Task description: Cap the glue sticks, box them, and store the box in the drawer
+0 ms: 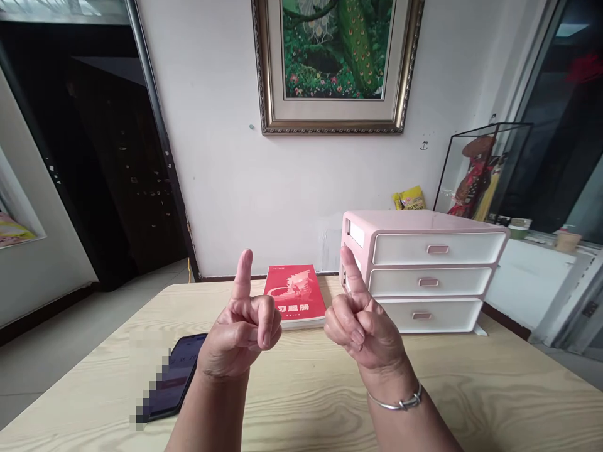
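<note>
Both my hands are raised above the wooden table (pixel 301 402), backs towards me. My left hand (pixel 242 326) has its index finger pointing up and the other fingers curled in; it holds nothing. My right hand (pixel 362 326) makes the same sign, index finger up, the rest folded, with a silver bangle (pixel 398 402) on the wrist. Between and just behind them lies a red book (pixel 294 295) flat on the table. A pink and white three-drawer organiser (pixel 424 270) stands behind my right hand, all drawers closed.
A dark phone (pixel 176 376) lies on the table at the lower left. A framed peacock picture (pixel 336 63) hangs on the white wall. A glass display case (pixel 480 169) and a yellow packet (pixel 409 199) stand at the right; a dark doorway (pixel 94 157) opens at the left.
</note>
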Demonstrator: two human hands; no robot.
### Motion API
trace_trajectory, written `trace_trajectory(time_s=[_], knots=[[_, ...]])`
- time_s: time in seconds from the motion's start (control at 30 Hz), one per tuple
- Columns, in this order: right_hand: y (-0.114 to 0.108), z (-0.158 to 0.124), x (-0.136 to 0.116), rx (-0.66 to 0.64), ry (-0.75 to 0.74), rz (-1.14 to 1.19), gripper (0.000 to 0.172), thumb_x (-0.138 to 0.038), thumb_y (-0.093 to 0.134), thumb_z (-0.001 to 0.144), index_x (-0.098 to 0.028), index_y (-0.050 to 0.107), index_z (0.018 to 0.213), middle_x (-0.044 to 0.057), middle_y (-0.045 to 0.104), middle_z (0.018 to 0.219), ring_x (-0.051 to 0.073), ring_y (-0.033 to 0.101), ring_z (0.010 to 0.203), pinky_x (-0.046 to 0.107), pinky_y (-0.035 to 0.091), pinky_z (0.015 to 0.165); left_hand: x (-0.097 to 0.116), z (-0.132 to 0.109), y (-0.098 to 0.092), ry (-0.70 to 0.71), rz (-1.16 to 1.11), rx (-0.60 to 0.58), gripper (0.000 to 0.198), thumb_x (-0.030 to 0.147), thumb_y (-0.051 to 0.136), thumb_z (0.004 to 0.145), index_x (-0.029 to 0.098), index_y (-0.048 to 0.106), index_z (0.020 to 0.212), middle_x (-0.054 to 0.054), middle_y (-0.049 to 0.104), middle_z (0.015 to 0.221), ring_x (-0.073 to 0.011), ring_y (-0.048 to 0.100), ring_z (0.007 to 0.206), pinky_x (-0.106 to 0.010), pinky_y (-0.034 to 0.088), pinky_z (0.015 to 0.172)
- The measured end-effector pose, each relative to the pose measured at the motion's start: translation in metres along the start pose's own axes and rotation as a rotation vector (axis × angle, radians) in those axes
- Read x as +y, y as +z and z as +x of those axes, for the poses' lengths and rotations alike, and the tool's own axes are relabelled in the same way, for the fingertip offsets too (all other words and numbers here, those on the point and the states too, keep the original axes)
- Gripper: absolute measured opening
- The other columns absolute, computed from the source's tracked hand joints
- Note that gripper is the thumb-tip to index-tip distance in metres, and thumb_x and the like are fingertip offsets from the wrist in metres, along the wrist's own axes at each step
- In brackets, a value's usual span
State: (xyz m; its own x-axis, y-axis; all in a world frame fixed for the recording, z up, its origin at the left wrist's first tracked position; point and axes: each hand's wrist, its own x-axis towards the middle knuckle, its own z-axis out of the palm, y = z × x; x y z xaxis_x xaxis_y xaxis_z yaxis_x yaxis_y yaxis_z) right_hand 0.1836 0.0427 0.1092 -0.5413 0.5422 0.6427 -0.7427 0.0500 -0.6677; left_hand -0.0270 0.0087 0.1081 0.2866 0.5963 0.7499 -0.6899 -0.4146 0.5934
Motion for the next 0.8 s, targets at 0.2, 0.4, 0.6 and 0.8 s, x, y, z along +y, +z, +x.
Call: trace_trajectory(time_s=[0.2,0.4,0.6,0.8], knots=[[0.0001,-0.0028,-0.0054,0.014,-0.020,-0.010,0.094,-0.016,0.064,0.081,-0.047,0.013,0.153,-0.011,0.047,0.052,0.009,0.025,0.042,0.019,0.026,0.042,0.0011,-0.0015,-0.0006,-0.008,0.008,-0.007,0.105,0.002,0.051,0.075,0.047,-0.003,0.153,0.006,0.050,0.061,-0.0100,0.027,0.049,-0.016,0.030,0.046],[-0.0011,-0.0023,-0.0046,0.017,-0.027,0.018,0.091,-0.010,0.059,0.079,-0.044,0.020,0.153,-0.010,0.049,0.053,0.009,0.024,0.043,0.020,0.025,0.042,0.0028,-0.0016,0.0010,-0.010,0.012,-0.003,0.105,0.001,0.049,0.074,0.046,-0.003,0.153,0.006,0.053,0.062,-0.0103,0.027,0.049,-0.017,0.029,0.046],[0.0010,-0.0035,-0.0068,-0.003,-0.026,0.011,0.092,-0.011,0.060,0.080,-0.046,0.017,0.153,-0.011,0.049,0.052,0.009,0.025,0.041,0.020,0.025,0.041,0.0028,-0.0021,0.0032,-0.003,0.023,-0.029,0.107,0.001,0.049,0.074,0.046,-0.006,0.153,0.006,0.052,0.062,-0.0102,0.027,0.049,-0.017,0.029,0.046],[-0.0001,-0.0028,-0.0082,0.055,0.001,-0.039,0.094,-0.026,0.070,0.080,-0.045,0.015,0.154,-0.012,0.049,0.052,0.009,0.026,0.041,0.021,0.025,0.041,0.0027,-0.0023,0.0036,-0.017,0.031,-0.018,0.106,0.003,0.051,0.075,0.047,-0.005,0.153,0.006,0.051,0.061,-0.0102,0.028,0.050,-0.017,0.029,0.047]])
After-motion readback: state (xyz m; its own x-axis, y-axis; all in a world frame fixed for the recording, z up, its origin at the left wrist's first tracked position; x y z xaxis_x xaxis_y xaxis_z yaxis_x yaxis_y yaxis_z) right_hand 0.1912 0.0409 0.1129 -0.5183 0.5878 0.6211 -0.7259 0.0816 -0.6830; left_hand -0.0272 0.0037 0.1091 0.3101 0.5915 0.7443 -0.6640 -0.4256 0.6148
